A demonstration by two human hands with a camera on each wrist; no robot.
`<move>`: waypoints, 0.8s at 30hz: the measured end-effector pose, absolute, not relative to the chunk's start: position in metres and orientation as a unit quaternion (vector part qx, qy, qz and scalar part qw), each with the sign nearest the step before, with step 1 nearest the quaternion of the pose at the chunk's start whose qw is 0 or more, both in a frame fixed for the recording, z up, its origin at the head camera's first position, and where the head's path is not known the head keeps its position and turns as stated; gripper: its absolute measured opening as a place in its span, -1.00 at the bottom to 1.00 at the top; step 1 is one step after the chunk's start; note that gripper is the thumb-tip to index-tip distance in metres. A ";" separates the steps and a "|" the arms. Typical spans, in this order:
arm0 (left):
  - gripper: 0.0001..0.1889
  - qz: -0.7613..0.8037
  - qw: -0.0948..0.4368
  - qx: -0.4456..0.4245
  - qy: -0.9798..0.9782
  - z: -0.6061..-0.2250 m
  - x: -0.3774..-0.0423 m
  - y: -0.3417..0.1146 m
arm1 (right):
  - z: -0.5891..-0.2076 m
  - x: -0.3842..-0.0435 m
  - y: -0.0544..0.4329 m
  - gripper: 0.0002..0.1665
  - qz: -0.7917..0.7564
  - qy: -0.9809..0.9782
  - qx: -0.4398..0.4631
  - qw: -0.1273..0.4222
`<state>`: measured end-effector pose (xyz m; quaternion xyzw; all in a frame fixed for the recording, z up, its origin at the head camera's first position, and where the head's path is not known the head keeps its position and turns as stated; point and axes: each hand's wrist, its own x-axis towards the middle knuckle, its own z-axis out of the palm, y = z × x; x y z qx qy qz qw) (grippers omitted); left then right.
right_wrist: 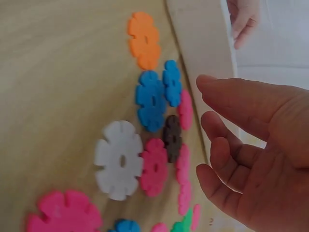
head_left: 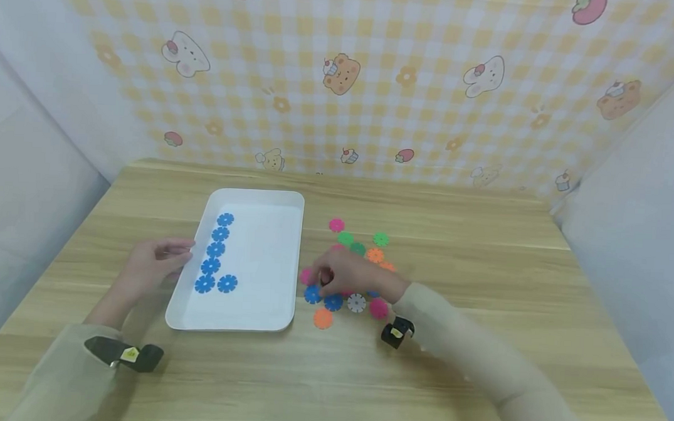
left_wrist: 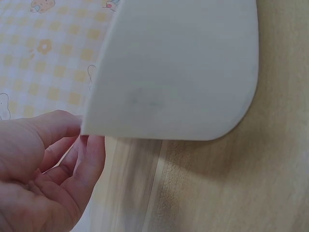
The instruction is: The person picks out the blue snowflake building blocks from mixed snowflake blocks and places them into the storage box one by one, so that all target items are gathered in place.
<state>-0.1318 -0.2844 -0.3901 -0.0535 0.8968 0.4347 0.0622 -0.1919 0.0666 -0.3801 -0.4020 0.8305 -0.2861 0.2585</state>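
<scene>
My left hand (head_left: 152, 266) pinches the left rim of a white tray (head_left: 267, 258) between thumb and fingers; the left wrist view shows the tray's outer wall (left_wrist: 178, 72) beside the fingertips. Inside the tray, several blue notched discs stand in a column along the left, and another blue disc (head_left: 227, 283) sits right of the lowest. My right hand (head_left: 348, 270) hovers over the loose discs with nothing in its fingers, thumb and fingertips apart. Close below it are a blue disc (head_left: 312, 294), another blue disc (right_wrist: 151, 100), and a dark brown disc (right_wrist: 172, 138).
Right of the tray, scattered discs include an orange disc (head_left: 323, 318), a white disc (head_left: 357, 303), a pink disc (head_left: 378, 309) and a light green disc (head_left: 381, 239). The wooden table (head_left: 481, 273) meets a checked cloth backdrop (head_left: 375, 112) behind.
</scene>
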 end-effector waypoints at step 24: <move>-0.54 0.432 0.062 -0.057 0.898 -0.390 -0.131 -0.284 | -0.392 -0.185 0.051 -0.70 -0.248 0.843 -0.394 0.270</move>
